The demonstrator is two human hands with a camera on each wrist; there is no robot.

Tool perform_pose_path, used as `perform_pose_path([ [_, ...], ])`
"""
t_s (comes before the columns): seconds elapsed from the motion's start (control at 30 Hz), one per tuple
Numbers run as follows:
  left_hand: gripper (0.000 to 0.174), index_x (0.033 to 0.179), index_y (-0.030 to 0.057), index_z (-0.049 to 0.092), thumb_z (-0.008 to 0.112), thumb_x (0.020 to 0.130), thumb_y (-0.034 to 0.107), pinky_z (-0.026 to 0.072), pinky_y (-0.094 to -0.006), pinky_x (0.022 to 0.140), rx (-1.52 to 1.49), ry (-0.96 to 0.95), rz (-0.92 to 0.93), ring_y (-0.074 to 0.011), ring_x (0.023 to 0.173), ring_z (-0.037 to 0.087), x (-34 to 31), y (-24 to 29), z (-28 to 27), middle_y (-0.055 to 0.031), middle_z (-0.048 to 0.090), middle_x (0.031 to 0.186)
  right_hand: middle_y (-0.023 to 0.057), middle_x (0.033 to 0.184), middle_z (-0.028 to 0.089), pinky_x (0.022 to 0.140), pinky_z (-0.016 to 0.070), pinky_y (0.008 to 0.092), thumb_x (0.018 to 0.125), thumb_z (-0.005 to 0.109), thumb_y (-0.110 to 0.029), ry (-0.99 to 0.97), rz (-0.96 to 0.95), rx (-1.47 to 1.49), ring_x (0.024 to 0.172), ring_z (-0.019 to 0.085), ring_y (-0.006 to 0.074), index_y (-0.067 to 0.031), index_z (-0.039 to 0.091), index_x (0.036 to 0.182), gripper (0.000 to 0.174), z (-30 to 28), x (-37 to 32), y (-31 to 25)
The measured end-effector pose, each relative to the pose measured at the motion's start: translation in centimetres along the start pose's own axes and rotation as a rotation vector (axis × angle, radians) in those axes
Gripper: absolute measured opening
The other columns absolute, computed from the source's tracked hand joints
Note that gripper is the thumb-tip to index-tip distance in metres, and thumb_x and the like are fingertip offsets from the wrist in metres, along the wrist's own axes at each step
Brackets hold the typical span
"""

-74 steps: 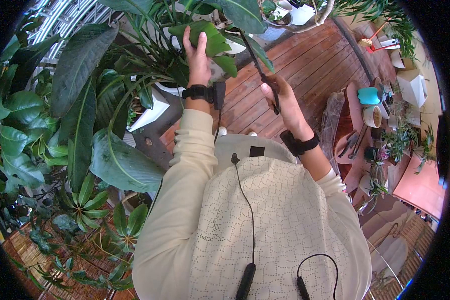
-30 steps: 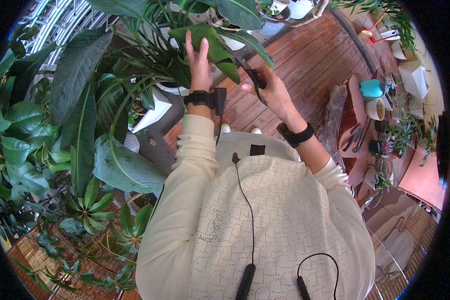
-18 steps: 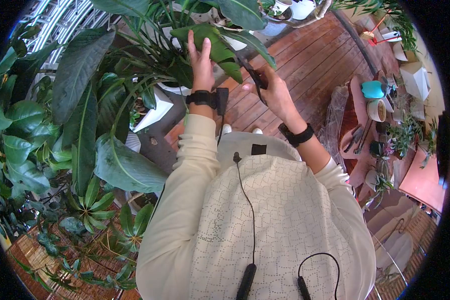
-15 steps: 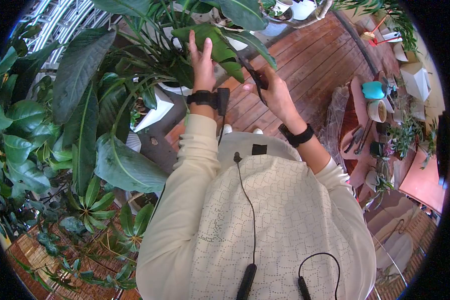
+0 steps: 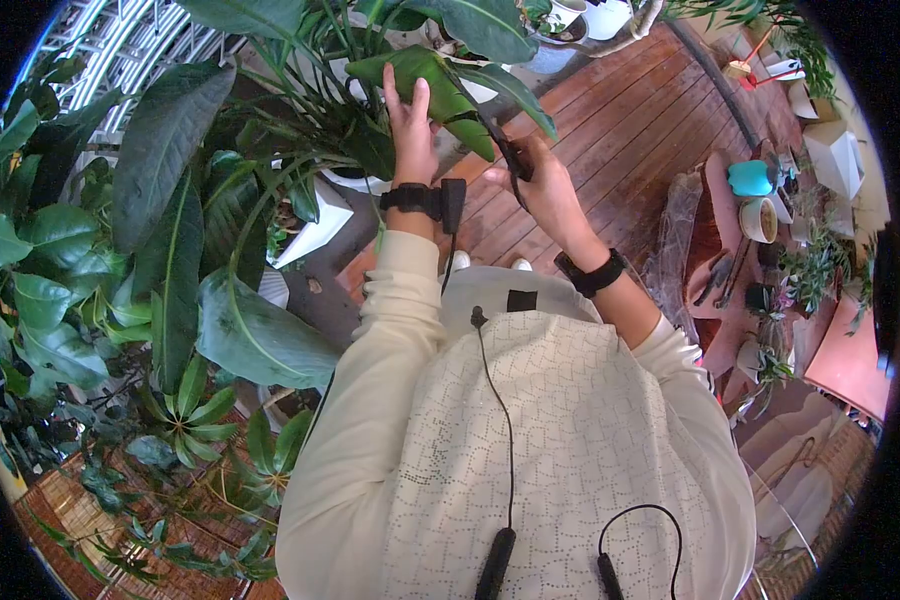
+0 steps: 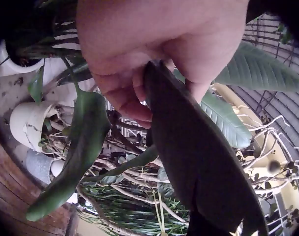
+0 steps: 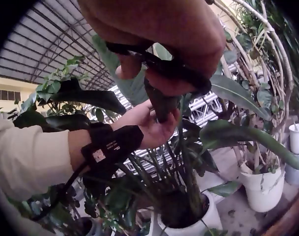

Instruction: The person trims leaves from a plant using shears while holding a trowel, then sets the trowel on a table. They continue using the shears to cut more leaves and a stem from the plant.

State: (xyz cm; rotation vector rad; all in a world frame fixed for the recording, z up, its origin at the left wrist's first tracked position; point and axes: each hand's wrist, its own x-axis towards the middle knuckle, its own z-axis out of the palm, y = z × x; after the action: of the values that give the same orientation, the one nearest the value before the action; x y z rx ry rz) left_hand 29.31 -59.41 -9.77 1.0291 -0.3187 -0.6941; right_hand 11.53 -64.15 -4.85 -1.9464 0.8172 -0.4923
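In the head view my left hand (image 5: 412, 128) grips a broad green leaf (image 5: 450, 100) near its middle. Up close in the left wrist view, thumb and fingers pinch the dark leaf (image 6: 188, 142) from both sides, and its lower edge is notched. My right hand (image 5: 550, 195) holds black scissors (image 5: 511, 158) with the blades along the leaf's right edge, near the tip. In the right wrist view the fingers pass through the black scissors' handles (image 7: 191, 78), while the blades are mostly hidden; the left hand (image 7: 154, 132) is just beyond.
Large dark leaves (image 5: 175, 150) crowd the left side. A white pot (image 7: 216, 221) holds the plant's stems. Wooden decking (image 5: 610, 130) lies ahead, and a reddish table (image 5: 715, 240) with a teal container (image 5: 749, 178) and small tools stands at right.
My right hand has brought the scissors left, from beside the leaf to its edge near the tip. The left hand keeps its grip on the leaf and has shifted slightly right.
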Motion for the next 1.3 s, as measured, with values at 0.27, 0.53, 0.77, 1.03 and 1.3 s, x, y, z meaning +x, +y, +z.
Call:
perform_pose_path([
  [0.27, 0.067, 0.147, 0.0265, 0.021, 0.059, 0.092, 0.027, 0.0484, -0.0278, 0.069, 0.106, -0.013, 0.152, -0.0142, 0.097, 0.054, 0.2, -1.0, -0.6, -0.0025, 0.048, 0.127, 0.0145, 0.09, 0.063, 0.076, 0.0473, 0.0336, 0.078, 0.076, -0.035, -0.053, 0.082, -0.082, 0.082, 0.06, 0.0209, 0.0028, 0.055, 0.11, 0.054, 0.0, 0.2, -0.8],
  [0.53, 0.067, 0.147, 0.0266, 0.02, 0.059, 0.092, 0.027, 0.048, -0.0255, 0.067, -0.091, 0.016, 0.029, -0.0129, 0.096, 0.054, 0.4, -0.8, -0.8, -0.0027, 0.048, 0.128, 0.0242, 0.088, 0.063, 0.074, 0.0477, 0.0458, 0.071, 0.074, -0.055, -0.009, 0.028, -0.179, 0.086, 0.062, 0.0408, 0.002, 0.05, 0.107, 0.071, 0.4, 0.0, -0.4],
  [0.77, 0.067, 0.148, 0.0258, 0.02, 0.059, 0.093, 0.026, 0.0477, -0.0241, 0.065, 0.021, 0.003, 0.108, -0.0126, 0.095, 0.054, -0.1, -1.0, -0.8, -0.0028, 0.048, 0.129, 0.0245, 0.087, 0.063, 0.073, 0.0473, 0.0455, 0.072, 0.073, -0.055, -0.005, -0.001, -0.165, 0.087, 0.062, 0.0408, 0.0026, 0.049, 0.101, 0.069, 0.7, 0.6, -0.1],
  [1.03, 0.069, 0.148, 0.0251, 0.02, 0.06, 0.092, 0.026, 0.0477, -0.0236, 0.068, -0.087, 0.022, 0.019, -0.0131, 0.1, 0.052, -0.1, -0.6, -0.7, -0.0038, 0.047, 0.13, 0.0258, 0.087, 0.063, 0.073, 0.0471, 0.045, 0.073, 0.075, -0.047, 0.021, -0.026, -0.074, 0.087, 0.062, 0.0414, 0.0054, 0.052, 0.1, 0.063, 1.2, 0.7, -0.1],
  [1.3, 0.07, 0.148, 0.0256, 0.02, 0.06, 0.092, 0.031, 0.0411, -0.0212, 0.055, -0.025, 0.035, 0.026, -0.0097, 0.085, 0.054, 0.1, -0.9, -0.8, -0.0022, 0.048, 0.128, 0.0267, 0.082, 0.061, 0.069, 0.0458, 0.0461, 0.074, 0.075, -0.045, -0.024, 0.052, -0.1, 0.084, 0.061, 0.043, 0.005, 0.051, 0.096, 0.059, 0.7, 0.6, -1.4],
])
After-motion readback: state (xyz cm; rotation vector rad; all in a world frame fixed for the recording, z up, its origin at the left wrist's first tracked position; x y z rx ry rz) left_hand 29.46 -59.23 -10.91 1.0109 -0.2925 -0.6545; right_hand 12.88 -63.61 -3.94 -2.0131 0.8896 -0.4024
